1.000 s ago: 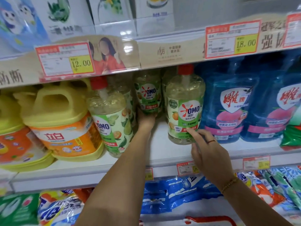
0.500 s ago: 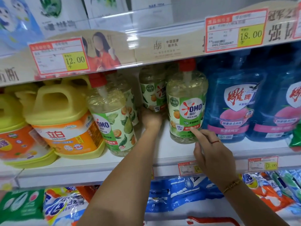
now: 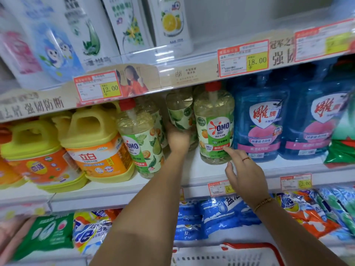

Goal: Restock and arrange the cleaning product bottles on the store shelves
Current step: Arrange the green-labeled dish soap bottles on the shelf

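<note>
1. Rear OMO bottle [image 3: 179,114]: a clear bottle with a leaf-and-fruit label, set back on the middle shelf [image 3: 201,174]. The left hand [image 3: 177,139] grips its lower part from the front, with the thumb on the bottle's left side. The other fingers are hidden behind the bottle.
2. Front OMO bottle [image 3: 214,123]: upright with a red pump cap and its logo facing outward, just right of the left hand.
3. Right hand [image 3: 247,173]: open, with the thumb spread. Its index fingertip [image 3: 225,148] touches the red band low on the front OMO bottle's label. It wears a red ring [image 3: 246,159], and a beaded bracelet [image 3: 263,203] sits on the wrist.
4. Third OMO bottle [image 3: 142,141]: upright, just left of the left forearm.
5. Yellow jugs [image 3: 92,143]: further left of the left hand.
6. Blue bottles [image 3: 261,120]: right of the front OMO bottle, beyond the right hand.
7. Lower price tags [image 3: 219,188]: on the shelf's front edge, beside the right wrist.
8. Upper shelf, above both hands: white bottles [image 3: 169,22], with tags reading 12.00 [image 3: 98,87] and 18.00 [image 3: 243,58] on its edge.
9. Below both arms: detergent bags [image 3: 217,214] and a red-rimmed basket [image 3: 247,244].
</note>
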`<state>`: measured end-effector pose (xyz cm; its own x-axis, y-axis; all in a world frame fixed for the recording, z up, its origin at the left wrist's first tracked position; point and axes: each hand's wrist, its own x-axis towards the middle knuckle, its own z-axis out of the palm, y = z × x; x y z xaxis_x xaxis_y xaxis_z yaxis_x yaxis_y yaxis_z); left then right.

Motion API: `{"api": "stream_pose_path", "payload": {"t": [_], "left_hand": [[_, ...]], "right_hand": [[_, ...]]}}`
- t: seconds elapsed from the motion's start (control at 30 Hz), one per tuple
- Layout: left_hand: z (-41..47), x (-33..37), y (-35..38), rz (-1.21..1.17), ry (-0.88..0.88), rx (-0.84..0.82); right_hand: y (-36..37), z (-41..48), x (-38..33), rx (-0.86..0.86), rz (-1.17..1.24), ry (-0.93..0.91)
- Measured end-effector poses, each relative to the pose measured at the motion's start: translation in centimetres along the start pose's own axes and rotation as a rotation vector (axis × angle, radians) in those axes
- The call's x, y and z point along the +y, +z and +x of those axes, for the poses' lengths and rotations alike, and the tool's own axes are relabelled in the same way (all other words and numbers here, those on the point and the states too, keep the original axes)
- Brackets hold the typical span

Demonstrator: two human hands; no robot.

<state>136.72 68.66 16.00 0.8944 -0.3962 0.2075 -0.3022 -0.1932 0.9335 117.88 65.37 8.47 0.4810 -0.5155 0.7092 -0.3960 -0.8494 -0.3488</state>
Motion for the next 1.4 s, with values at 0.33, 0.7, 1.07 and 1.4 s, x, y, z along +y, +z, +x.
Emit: {"api": "stream_pose_path", "payload": {"t": [0.33,0.7,1.07,1.4], "left_hand": [[-3.0,1.6,-2.0,0.025,-0.086,-0.031],[-7.1,1.0,-4.5,0.160,0.082,0.011],[-10.9,0.7,-8.9,0.328,0.543,-0.219],[-16.7,6.3,-13.8,0.195,0.572,-0.290]], "right_hand": [[-0.1,-0.1,0.1,-0.031,-0.032,0.019],[0.2,-0.3,-0.4,0.083,-0.119,-0.001],[-0.2,-0.3,-0.6,0.111,-0.116,-0.037],[-3.7,0.5,-2.8,-0.121,0.328,0.260]]}}
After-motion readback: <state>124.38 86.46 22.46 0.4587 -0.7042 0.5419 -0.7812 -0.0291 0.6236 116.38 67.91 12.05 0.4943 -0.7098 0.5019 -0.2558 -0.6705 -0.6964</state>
